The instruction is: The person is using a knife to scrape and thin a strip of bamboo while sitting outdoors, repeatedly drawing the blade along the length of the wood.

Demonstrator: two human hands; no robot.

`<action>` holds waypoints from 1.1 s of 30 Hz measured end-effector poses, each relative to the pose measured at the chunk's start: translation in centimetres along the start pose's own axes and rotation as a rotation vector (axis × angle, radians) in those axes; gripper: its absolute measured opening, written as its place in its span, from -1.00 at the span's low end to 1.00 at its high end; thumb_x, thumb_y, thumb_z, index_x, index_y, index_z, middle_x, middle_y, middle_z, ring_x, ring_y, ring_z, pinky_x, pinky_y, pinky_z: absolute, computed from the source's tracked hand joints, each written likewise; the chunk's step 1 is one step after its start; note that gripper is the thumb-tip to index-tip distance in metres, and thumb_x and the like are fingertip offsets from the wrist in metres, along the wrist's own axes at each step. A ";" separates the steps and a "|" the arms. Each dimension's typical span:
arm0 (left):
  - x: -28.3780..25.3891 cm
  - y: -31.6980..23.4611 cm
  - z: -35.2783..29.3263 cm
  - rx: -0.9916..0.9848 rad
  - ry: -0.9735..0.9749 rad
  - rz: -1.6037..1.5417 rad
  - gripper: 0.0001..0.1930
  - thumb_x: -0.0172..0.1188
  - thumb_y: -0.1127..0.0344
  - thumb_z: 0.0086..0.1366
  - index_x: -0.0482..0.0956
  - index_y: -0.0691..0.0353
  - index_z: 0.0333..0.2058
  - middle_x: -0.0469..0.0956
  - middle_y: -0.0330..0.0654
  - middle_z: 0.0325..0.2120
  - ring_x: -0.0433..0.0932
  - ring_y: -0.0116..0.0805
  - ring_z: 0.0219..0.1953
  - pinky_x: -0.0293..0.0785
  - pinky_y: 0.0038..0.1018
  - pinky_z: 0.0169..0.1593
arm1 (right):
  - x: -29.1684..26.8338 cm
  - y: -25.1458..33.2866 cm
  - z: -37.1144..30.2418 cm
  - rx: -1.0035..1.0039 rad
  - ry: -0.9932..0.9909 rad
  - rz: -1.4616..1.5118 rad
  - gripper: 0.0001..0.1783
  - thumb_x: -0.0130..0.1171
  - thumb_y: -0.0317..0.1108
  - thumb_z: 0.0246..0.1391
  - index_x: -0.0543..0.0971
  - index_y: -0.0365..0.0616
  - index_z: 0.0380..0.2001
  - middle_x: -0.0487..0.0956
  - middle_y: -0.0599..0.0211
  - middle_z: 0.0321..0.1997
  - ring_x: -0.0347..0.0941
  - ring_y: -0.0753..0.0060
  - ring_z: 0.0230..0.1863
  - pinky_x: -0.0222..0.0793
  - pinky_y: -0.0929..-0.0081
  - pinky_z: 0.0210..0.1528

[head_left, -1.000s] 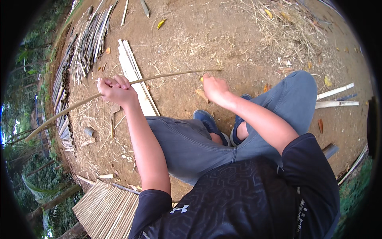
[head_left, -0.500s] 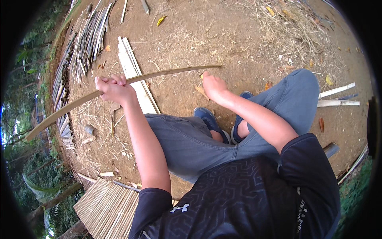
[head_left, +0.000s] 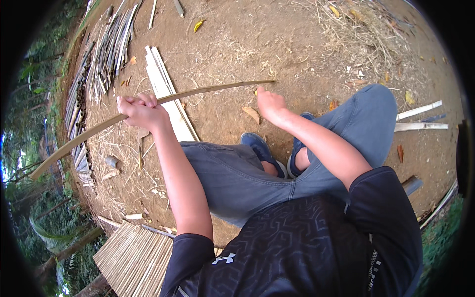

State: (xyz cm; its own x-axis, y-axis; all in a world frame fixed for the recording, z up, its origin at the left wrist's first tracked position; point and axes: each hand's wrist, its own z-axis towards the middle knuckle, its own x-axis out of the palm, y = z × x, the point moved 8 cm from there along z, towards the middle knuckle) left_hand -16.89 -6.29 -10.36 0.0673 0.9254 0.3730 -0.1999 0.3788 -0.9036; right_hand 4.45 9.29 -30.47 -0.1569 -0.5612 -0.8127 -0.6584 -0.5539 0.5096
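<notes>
My left hand [head_left: 142,112] is closed around a long split bamboo strip [head_left: 79,140]. The strip arches from the lower left, past the hand, to a thin tip above my right fist. Near that tip my right hand [head_left: 271,105] is clenched on a thing with a yellow end; only a speck of yellow shows beside the fingers and the rest is hidden. Whether the right hand touches the strip I cannot tell. Under the strip, several pale flat bamboo slats [head_left: 159,74] lie on the ground by my left leg.
Dark bamboo strips [head_left: 110,54] are piled at the far left. A slatted bamboo panel [head_left: 131,260] lies at the lower left. Pale bamboo pieces [head_left: 420,126] rest beyond my right knee, and dry shavings [head_left: 368,42] cover the far right ground. My shoes [head_left: 256,147] are below my hands.
My right hand has shifted slightly right and away from me, close to the strip's tip, and less of the yellow shows. The left hand and the strip are almost unmoved.
</notes>
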 end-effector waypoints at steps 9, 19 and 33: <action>-0.6 -0.2 -0.3 0.047 -0.115 0.058 -0.75 -0.08 0.21 0.40 0.15 0.07 -0.47 0.11 -0.40 -0.83 0.08 -0.57 -0.83 0.02 -0.54 -0.71 | 1.5 -0.2 -0.3 0.049 0.058 0.099 -0.80 -0.09 -0.62 0.13 0.39 -0.43 -0.17 0.63 -0.16 -0.41 0.66 -0.02 -0.36 0.61 0.18 -0.42; 0.3 -0.4 -0.2 0.034 0.009 0.014 -0.70 -0.14 0.27 0.43 0.17 0.09 -0.54 0.08 -0.39 -0.82 0.14 -0.58 -0.85 -0.02 -0.58 -0.84 | 1.9 -0.4 1.1 -0.107 0.141 0.019 -0.75 -0.03 -0.54 0.13 0.40 -0.39 -0.10 0.65 -0.13 -0.36 0.64 -0.13 -0.26 0.57 0.05 -0.26; -1.0 -0.5 0.6 0.052 -0.104 -0.007 -0.73 0.04 0.18 0.41 0.35 0.17 -0.46 0.18 -0.38 -0.82 0.19 -0.54 -0.84 0.11 -0.50 -0.75 | 3.5 -2.2 2.4 0.074 0.099 -0.175 -0.70 0.02 -0.33 0.21 0.37 -0.26 -0.05 0.61 -0.25 -0.29 0.58 -0.28 -0.16 0.46 -0.11 -0.07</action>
State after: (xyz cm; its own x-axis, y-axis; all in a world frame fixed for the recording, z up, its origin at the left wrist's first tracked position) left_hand -17.48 -7.42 -10.20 -0.0323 0.9153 0.4014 -0.2507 0.3814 -0.8898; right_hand 3.57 10.07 -35.14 0.0357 -0.5203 -0.8532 -0.7222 -0.6036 0.3378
